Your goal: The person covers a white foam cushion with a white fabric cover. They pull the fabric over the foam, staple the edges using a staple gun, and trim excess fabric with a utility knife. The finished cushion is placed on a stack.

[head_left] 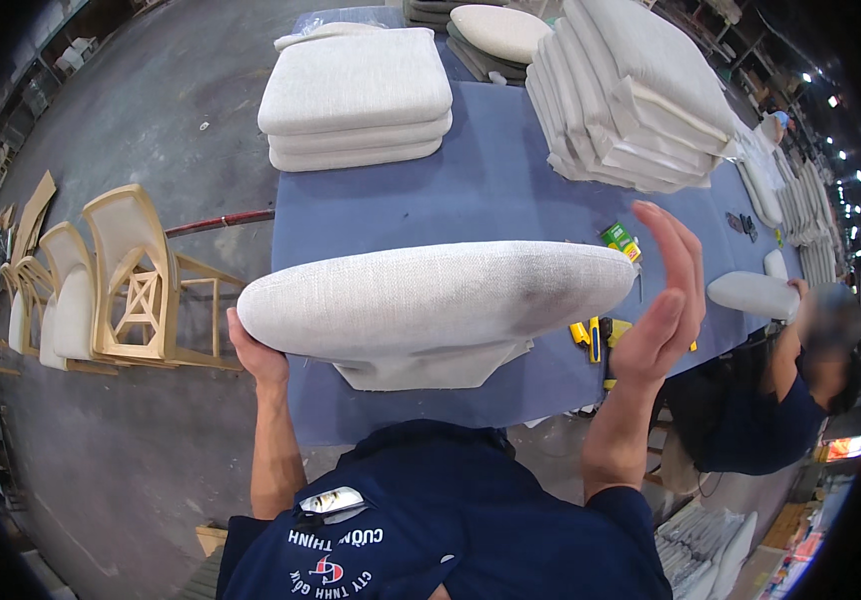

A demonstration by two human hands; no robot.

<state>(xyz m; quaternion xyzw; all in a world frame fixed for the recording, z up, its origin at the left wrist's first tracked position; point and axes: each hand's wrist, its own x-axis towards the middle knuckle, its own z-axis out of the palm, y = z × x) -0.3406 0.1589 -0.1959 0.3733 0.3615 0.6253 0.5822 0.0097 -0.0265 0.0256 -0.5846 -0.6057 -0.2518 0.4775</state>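
A light grey upholstered seat cushion (431, 300) is held up on edge in front of me, over the near part of the blue-topped table (391, 215). Loose fabric hangs from its underside. My left hand (259, 352) grips the cushion's left end, its fingers partly hidden behind it. Beside the right end, my right hand (663, 305) is raised with fingers stretched and thumb apart, holding nothing. A yellow box cutter (594, 340) and a small green-and-yellow packet (620, 241) lie on the table near that hand.
One cushion stack (356, 90) stands at the far left of the table, a taller stack (631, 100) at the far right. Wooden chairs (131, 275) line the floor at left. At right, a co-worker (771, 400) holds another cushion (754, 295).
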